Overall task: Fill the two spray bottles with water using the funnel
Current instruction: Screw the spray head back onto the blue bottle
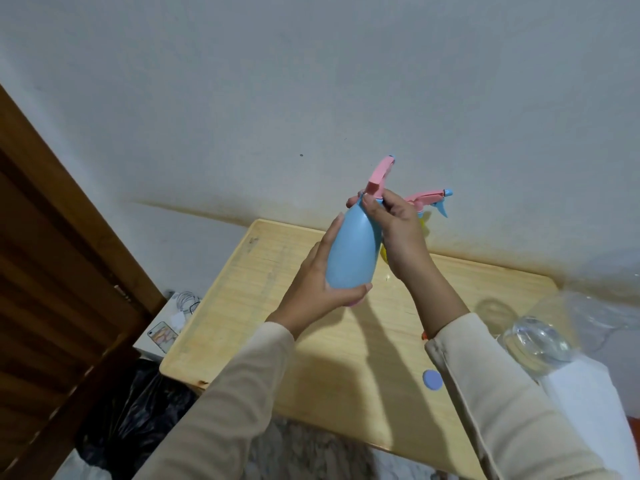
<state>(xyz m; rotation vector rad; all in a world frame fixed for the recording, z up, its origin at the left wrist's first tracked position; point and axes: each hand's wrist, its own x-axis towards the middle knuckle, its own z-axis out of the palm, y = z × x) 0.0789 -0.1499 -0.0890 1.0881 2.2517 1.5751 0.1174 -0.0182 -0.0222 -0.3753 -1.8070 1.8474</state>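
Head view: blue spray bottle lifted clear above the wooden table, tilted, base cupped in left hand with fingers wrapped under and around the body, presumably to steady it against twisting. Right hand at the neck, fingers pinched around the collar below the pink trigger head, apparently for unscrewing. Second spray bottle, yellow-bodied, standing behind the right hand. Clear water bottle and blue cap near the right sleeve. Funnel not identifiable.
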